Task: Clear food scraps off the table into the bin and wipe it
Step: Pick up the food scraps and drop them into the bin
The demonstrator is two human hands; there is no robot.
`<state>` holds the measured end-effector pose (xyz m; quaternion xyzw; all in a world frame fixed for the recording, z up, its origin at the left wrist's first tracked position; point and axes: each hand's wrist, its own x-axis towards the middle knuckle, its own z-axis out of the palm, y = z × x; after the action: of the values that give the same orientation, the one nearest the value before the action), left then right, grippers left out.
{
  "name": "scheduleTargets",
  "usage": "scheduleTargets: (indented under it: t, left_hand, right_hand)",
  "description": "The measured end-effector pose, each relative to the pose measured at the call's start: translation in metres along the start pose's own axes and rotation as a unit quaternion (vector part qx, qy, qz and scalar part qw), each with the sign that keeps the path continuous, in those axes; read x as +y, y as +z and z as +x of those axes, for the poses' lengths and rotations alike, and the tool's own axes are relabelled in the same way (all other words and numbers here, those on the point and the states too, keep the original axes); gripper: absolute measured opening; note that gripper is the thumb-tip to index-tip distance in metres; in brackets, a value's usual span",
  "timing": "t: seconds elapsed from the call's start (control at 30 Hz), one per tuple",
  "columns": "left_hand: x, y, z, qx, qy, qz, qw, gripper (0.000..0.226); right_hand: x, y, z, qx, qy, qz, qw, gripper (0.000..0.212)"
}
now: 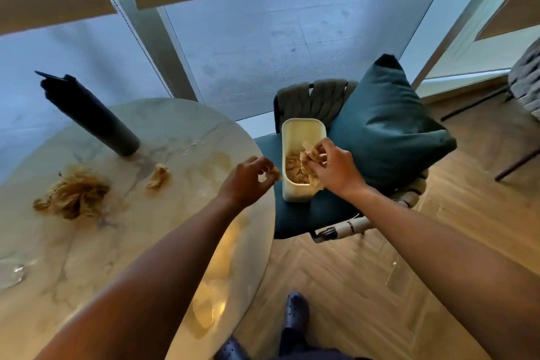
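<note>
From the head camera, the right hand [336,166] grips a wad of scraps [312,155] over the cream bin [304,131] on a chair [295,213]; the left hand [248,178] pinches a small scrap [274,173] at the table [117,242] edge; two scrap piles [73,193] lie on the tabletop near a dark bottle [90,114].

The table [163,137] is pale marble, cream with grey veins and brownish smears. The scraps [74,194] on it are tan and golden brown, and the smaller scrap [158,175] beside them is light beige. The bottle [90,115] is matte black. The bin [302,131] is off-white, holding beige pieces. The chair [295,213] seat is dark teal with a grey woven back, and the cushion [388,126] is teal too. The floor [365,286] is light brown wood in a herringbone pattern. The shoes [297,311] are navy blue with holes.
</note>
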<state>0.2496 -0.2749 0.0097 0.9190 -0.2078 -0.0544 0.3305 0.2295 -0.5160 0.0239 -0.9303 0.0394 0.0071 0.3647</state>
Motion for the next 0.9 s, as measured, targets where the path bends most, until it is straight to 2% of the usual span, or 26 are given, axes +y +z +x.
scheduleTargets:
  t: [0.2,0.33,0.4,0.6,0.9]
  left_hand:
    - [0.011,0.025,0.050,0.025,-0.014,-0.024,0.999,0.026]
    - [0.012,0.043,0.070,-0.032,-0.040,-0.002,0.999,0.055]
    - [0.008,0.049,0.071,-0.047,-0.051,0.012,0.998,0.059]
    - [-0.016,0.042,0.048,-0.031,-0.079,0.033,0.996,0.043]
    - [-0.062,-0.009,-0.002,0.000,-0.154,0.061,0.986,0.035]
  right_hand:
    - [0.012,-0.008,0.046,0.028,0.013,0.015,0.999,0.033]
    - [0.019,-0.005,0.067,-0.023,0.033,-0.007,0.999,0.051]
    - [0.024,-0.003,0.073,-0.044,0.038,-0.014,0.998,0.055]
    - [0.024,0.009,0.075,-0.076,0.022,-0.033,0.996,0.044]
    - [-0.022,0.055,0.070,-0.126,-0.047,-0.044,0.990,0.037]
